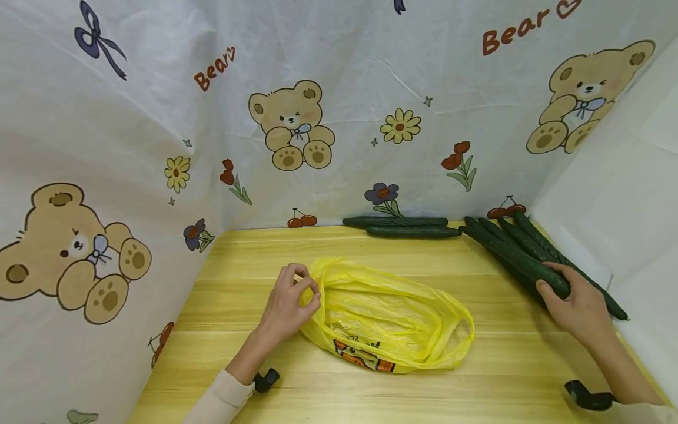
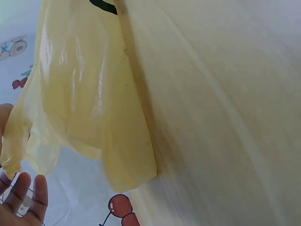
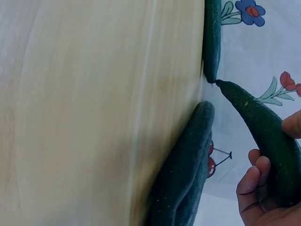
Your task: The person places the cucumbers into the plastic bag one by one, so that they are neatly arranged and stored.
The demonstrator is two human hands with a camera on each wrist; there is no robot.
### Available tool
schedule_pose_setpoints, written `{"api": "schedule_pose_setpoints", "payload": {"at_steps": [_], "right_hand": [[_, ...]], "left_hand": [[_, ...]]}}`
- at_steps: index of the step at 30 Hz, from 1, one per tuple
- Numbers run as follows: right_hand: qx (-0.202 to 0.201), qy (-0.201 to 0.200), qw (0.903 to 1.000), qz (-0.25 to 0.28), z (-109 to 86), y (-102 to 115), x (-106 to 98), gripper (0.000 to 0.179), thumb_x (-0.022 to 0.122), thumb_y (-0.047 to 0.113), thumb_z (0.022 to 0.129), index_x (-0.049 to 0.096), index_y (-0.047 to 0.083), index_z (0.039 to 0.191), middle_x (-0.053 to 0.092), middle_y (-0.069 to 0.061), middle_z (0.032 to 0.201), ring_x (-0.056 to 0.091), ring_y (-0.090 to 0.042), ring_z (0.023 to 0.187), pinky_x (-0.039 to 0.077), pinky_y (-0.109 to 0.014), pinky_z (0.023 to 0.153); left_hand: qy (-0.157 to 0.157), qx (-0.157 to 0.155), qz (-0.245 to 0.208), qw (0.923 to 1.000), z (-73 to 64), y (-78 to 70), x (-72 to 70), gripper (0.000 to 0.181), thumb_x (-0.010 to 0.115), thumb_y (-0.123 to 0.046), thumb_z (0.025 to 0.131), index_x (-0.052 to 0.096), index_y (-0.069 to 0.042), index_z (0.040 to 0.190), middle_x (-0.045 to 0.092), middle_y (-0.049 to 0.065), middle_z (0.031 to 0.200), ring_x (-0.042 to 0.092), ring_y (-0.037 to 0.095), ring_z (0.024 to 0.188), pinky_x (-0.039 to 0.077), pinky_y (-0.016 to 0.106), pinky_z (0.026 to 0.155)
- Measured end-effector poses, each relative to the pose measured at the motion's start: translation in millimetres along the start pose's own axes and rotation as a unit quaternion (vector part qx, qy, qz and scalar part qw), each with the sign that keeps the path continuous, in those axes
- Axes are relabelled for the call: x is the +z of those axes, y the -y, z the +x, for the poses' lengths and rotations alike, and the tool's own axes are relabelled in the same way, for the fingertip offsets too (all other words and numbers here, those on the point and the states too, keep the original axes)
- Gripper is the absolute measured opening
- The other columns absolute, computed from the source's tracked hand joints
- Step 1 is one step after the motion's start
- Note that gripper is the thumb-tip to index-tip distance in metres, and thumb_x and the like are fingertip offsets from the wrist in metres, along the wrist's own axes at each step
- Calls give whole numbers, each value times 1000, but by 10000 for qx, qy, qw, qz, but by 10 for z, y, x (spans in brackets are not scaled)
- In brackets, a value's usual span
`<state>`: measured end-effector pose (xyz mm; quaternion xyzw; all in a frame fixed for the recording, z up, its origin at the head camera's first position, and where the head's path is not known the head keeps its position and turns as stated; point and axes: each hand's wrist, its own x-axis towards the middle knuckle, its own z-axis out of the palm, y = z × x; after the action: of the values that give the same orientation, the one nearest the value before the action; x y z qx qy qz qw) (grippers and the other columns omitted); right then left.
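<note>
A yellow plastic bag lies on the wooden table, its mouth spread toward me and an orange-and-black print on its near side. My left hand pinches the bag's left edge between thumb and index finger; in the left wrist view, the bag's film hangs from that hand. On the right, my right hand grips the thick near end of a dark green cucumber. The right wrist view shows this cucumber raised over other cucumbers, with fingers and thumb around it.
Two more cucumbers lie along the back edge of the table. Several others lie slantwise by the right wall. A bear-patterned cloth covers the back and left walls. Black wrist pieces sit at both wrists.
</note>
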<state>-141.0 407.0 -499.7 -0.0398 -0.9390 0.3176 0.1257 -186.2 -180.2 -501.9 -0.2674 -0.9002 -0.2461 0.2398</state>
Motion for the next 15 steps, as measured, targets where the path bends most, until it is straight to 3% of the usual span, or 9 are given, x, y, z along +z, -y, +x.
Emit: {"api": "schedule_pose_setpoints", "payload": {"at_steps": [2,4,5,7,9,11,13,15], "right_hand": [[-24,10,10000,13,-20,45,-19,58,57,34,109,49,6,159,52,-44,148,54,-65,116,41,-74,86],[-50,43,10000,-25,-45,94,-35,58,58,35,109,49,6,159,55,-43,145,62,-56,98,44,-71,82],[-60,64,9999,-49,-60,118,-44,58,58,35,109,49,7,159,61,-42,136,64,-49,86,46,-66,78],[-114,97,9999,-70,-89,168,-63,58,60,36,109,50,9,159,66,-38,125,60,-32,65,48,-52,70],[-144,175,9997,-38,-116,219,-79,57,60,37,109,49,11,159,68,-33,107,44,-17,46,43,-39,61],[-206,262,9994,78,-139,274,-98,57,62,35,109,49,13,160,69,-32,111,40,-12,47,36,-28,60],[-295,379,9986,243,-158,329,-106,56,62,33,109,48,15,161,63,-37,132,44,-9,52,36,-26,60],[-364,488,9975,365,-172,389,-108,55,62,30,109,48,17,161,58,-35,142,47,-8,56,36,-25,59]], "left_hand": [[-81,161,93,9998,-5,9,7,16,84,-14,87,70,-21,88,54,2,117,51,21,106,54,32,79],[-163,305,216,9992,-11,17,14,16,85,-14,86,70,-20,87,55,4,119,52,22,106,53,32,78],[-206,370,293,9987,-15,20,17,16,86,-14,86,71,-19,86,56,5,120,52,23,107,54,32,77],[-262,458,371,9979,-19,28,24,16,86,-14,85,71,-18,86,57,6,123,53,25,108,55,33,76],[-263,509,384,9976,-16,32,30,15,85,-13,85,71,-18,86,59,6,123,54,25,108,55,32,76],[-259,535,314,9977,-12,36,36,14,85,-12,86,72,-17,87,62,5,121,56,23,107,56,32,76],[-277,559,228,9978,-6,34,39,15,85,-11,86,72,-16,88,65,3,117,58,21,105,56,31,76],[-369,610,169,9973,-3,33,39,16,86,-8,85,72,-16,88,69,3,111,60,20,101,57,30,76]]}}
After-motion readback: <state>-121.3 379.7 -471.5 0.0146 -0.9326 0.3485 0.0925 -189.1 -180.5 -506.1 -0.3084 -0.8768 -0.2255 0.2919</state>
